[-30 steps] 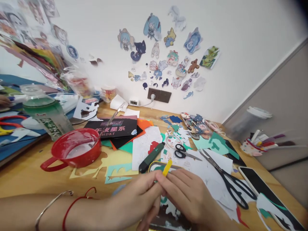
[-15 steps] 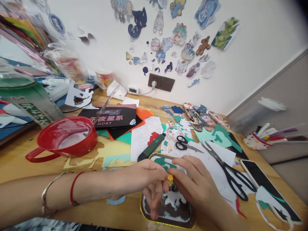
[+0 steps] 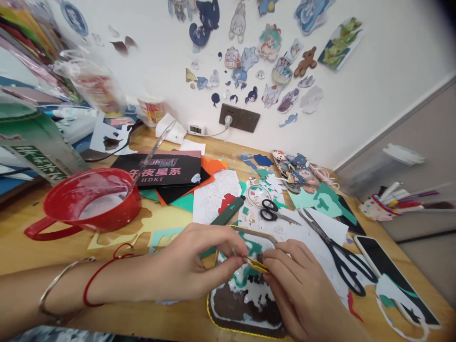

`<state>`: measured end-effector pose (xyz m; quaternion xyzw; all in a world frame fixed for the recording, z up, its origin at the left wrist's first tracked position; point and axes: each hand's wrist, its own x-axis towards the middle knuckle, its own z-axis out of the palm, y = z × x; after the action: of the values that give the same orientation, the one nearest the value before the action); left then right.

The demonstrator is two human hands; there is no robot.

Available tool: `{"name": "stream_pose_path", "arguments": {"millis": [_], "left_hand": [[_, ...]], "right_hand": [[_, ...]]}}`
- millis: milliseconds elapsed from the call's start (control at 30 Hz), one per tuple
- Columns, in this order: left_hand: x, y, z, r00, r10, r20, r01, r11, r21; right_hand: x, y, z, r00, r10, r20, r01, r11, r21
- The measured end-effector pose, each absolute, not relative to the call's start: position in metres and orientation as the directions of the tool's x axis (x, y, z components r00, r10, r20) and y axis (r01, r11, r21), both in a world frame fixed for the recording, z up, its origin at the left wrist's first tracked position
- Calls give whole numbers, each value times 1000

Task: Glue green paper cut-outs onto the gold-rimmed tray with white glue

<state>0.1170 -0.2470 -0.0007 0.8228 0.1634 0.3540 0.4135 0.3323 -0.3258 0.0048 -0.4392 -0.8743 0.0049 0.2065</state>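
Both hands meet above a dark tray (image 3: 230, 308) with a gold rim. Between them is a small, thin yellow piece (image 3: 257, 265), which looks like paper. My left hand (image 3: 203, 259) pinches its left end with thumb and forefinger. The fingers of my right hand (image 3: 299, 280) are closed on its right end. Green and white cut shapes (image 3: 258, 290) lie in the tray under the hands, partly covered by them. Whitish smears show on the tray's bottom. A dark green pen-like tool (image 3: 228, 211) lies just behind the tray.
To the left stands a red pot (image 3: 103, 209) with whitish contents and a clear stick. Small scissors (image 3: 272, 211) and large black scissors (image 3: 338, 254) lie behind and right. A phone (image 3: 388, 270) lies far right under a paper scrap. Paper scraps and a black booklet (image 3: 156, 168) cover the back.
My left hand has drawn back slightly, its fingers now curled into a pinch. The yellow piece has turned edge-on and slants between both hands. The view has shifted a little.
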Motion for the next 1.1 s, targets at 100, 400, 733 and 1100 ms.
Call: {"name": "stream_pose_path", "arguments": {"millis": [100, 400, 733, 1100], "left_hand": [[114, -238, 2, 748, 395, 533, -84, -741, 667], [98, -227, 3, 776, 2, 630, -168, -963, 209], [84, -210, -18, 784, 413, 463, 318, -908, 271], [116, -215, -4, 825, 272, 495, 159, -953, 258]], "right_hand": [[334, -328, 8, -550, 789, 274, 747, 611, -262], [333, -330, 19, -561, 804, 196, 738, 594, -321], [345, -337, 15, -492, 838, 235, 792, 543, -278], [348, -324, 16, -395, 915, 78, 872, 401, -282]]}}
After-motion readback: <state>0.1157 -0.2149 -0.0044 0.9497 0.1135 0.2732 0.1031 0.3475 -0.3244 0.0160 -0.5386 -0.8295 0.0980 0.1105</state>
